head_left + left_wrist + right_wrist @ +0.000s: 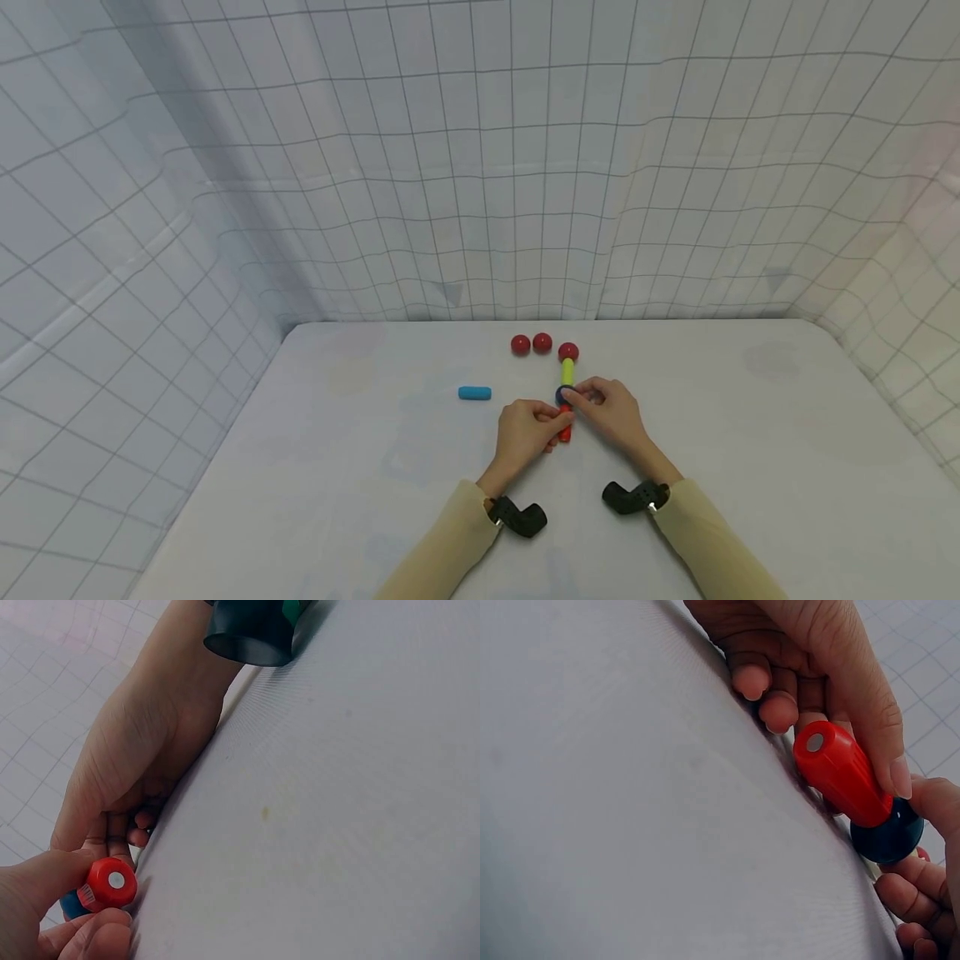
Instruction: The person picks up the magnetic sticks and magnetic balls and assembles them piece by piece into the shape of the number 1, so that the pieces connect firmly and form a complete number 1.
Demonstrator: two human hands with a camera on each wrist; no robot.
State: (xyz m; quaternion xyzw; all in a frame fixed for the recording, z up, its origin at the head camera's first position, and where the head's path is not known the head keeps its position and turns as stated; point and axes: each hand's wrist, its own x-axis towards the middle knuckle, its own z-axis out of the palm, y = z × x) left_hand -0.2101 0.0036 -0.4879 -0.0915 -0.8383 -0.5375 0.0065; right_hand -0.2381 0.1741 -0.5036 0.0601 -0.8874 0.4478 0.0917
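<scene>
My left hand [522,433] pinches a red stick [836,769] between thumb and fingers. The stick is ribbed, with a round grey disc in its near end. Its far end meets a dark blue ball [885,834], which my right hand [617,412] pinches from the right. Beyond the ball, a yellow-green stick [567,372] lies in line with the red one. A red ball [568,352] sits at that stick's far end. Fingers cover part of the red stick and of the blue ball in the head view.
Two more red balls [521,344] lie side by side near the back edge of the white table [337,467]. A light blue stick [475,392] lies crosswise, left of my hands. Checked white curtains [465,167] hang behind the table and at both sides.
</scene>
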